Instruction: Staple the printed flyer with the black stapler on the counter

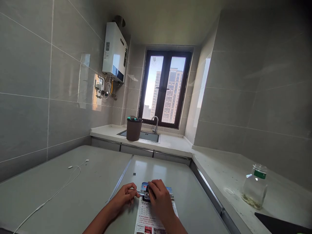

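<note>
A: How should the hands work here?

B: From the left: the left hand [124, 196] has thumb and fingers closed at the near end of a slim metal rail [141, 193]. I'd have it draw or push straight along the rail's own line, gently, since a sideways twist could bind it.

A: And the middle?

B: There sits the dark device [146, 198], perhaps a stapler, though fingers cover too much to be sure. It should stay level, low over the printed sheet [147, 218], so anything that slips out lands close by.

A: The right hand [161, 196]?

B: It grips the device from above and the right, fingers curled over the dark body. That one ought to be the anchor, firm but with fingertips clear of the rail's path.

A: So where is the device, relative to those grips?

B: Left to right: the left fingertips meet the rail where it juts out. Beyond them, just ahead on the tabletop [85, 182], is a small dark piece [134, 174], apart from both hands and too small to identify. Then comes the device itself, between the hands above the sheet's upper part, its right side hidden under the right hand. Whether it touches the paper, I can't tell.
</note>
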{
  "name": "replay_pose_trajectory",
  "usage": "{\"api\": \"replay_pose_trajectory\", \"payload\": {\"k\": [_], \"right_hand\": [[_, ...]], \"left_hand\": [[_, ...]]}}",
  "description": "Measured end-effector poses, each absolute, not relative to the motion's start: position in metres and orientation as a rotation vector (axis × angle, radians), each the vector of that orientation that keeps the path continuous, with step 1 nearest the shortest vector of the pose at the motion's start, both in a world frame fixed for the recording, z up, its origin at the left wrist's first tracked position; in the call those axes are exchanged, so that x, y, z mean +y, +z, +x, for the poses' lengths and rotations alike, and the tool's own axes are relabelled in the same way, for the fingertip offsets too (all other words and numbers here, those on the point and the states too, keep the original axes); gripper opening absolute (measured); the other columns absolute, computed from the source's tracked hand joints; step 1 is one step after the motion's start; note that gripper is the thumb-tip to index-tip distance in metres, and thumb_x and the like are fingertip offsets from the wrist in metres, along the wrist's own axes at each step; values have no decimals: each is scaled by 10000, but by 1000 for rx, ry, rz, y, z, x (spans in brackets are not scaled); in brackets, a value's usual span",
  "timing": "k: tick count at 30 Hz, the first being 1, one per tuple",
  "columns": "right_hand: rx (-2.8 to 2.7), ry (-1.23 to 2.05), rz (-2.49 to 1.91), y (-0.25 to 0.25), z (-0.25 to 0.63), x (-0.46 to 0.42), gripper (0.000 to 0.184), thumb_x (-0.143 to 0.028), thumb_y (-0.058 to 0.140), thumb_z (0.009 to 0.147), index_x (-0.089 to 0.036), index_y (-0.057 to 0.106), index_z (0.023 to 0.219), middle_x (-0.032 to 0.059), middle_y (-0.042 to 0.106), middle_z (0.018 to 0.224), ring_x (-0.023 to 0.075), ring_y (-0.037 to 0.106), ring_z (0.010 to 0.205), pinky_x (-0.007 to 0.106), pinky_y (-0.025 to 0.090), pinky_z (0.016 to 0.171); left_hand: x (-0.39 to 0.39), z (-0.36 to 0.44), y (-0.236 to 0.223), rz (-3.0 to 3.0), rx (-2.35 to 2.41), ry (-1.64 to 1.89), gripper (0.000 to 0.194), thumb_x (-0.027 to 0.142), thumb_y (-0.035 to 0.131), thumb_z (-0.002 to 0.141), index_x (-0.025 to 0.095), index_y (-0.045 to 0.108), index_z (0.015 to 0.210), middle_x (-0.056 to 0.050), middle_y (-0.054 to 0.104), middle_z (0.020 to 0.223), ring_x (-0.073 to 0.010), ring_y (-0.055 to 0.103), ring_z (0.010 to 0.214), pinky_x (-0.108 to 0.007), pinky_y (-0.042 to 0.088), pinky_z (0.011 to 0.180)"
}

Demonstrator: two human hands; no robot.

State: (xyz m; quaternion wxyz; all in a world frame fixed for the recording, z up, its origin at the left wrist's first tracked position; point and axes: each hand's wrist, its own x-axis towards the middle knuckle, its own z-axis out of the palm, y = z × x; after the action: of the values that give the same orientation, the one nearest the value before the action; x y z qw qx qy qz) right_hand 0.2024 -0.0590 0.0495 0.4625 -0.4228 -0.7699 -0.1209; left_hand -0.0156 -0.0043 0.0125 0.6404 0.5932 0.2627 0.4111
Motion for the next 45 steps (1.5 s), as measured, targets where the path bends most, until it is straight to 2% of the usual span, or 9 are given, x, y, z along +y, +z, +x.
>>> {"api": "replay_pose_trajectory", "payload": {"k": [4,10,14,20,30,35,37,41,45], "right_hand": [[-1718,-316,-1250,49,265,-31,221,-150,518,905,-236,645,1064,82,677,1030,246,652,970,363,542,835],[-1502,-149,-1875,14,348,-3,107,-219,550,838,-231,644,889,31,723,933,198,676,841,251,440,659],[-1453,-122,-1985,-4,368,1,114,-181,555,807,-214,662,785,43,739,881,201,681,829,249,402,635],[-1506,-126,-2049,-16,368,10,160,-135,555,831,-200,685,763,61,727,923,190,667,889,236,406,687],[-1564,-181,-2106,-22,364,13,175,-172,563,895,-194,734,867,83,701,993,236,609,1046,259,428,801],[-1507,-168,-2101,-20,363,13,348,-145,525,903,-203,693,1202,94,674,1216,229,584,1172,251,442,867],[-1446,-148,-2115,-18,366,10,332,-145,481,919,-192,702,1163,101,696,1175,212,623,1116,242,442,873],[-1264,-65,-2202,-17,372,5,313,-235,423,951,-189,733,947,122,749,964,232,698,867,277,447,686],[-1245,21,-2215,-17,372,4,254,-296,495,904,-230,737,861,93,771,904,232,718,832,268,428,629]], "left_hand": [[-3,-17,13,1326,610,937,419,527,766,819,188,524,867,-25,691,798,-83,506,520,-194,315,463],[-4,-17,14,1319,594,940,374,499,732,862,182,533,870,-5,646,781,-76,492,549,-196,308,479],[-4,-16,15,1321,594,944,371,494,727,864,184,524,849,12,616,742,-71,468,529,-197,306,472],[0,-16,11,1295,596,953,363,488,728,858,184,529,847,20,590,732,-74,457,525,-189,299,452],[3,-15,9,1263,609,979,396,512,733,838,189,506,812,29,568,713,-64,416,489,-185,266,422],[5,-17,9,1227,650,996,410,526,733,828,197,490,798,44,548,685,-59,399,484,-177,250,427],[6,-17,9,1208,672,1002,417,532,735,823,200,485,795,50,541,670,-56,394,483,-173,242,434],[13,-17,5,1176,751,1060,446,576,736,790,207,485,785,61,538,633,-54,390,450,-170,231,422],[26,-15,-8,1233,915,1137,489,637,720,750,205,493,715,56,533,586,-67,418,416,-175,279,383]]}}
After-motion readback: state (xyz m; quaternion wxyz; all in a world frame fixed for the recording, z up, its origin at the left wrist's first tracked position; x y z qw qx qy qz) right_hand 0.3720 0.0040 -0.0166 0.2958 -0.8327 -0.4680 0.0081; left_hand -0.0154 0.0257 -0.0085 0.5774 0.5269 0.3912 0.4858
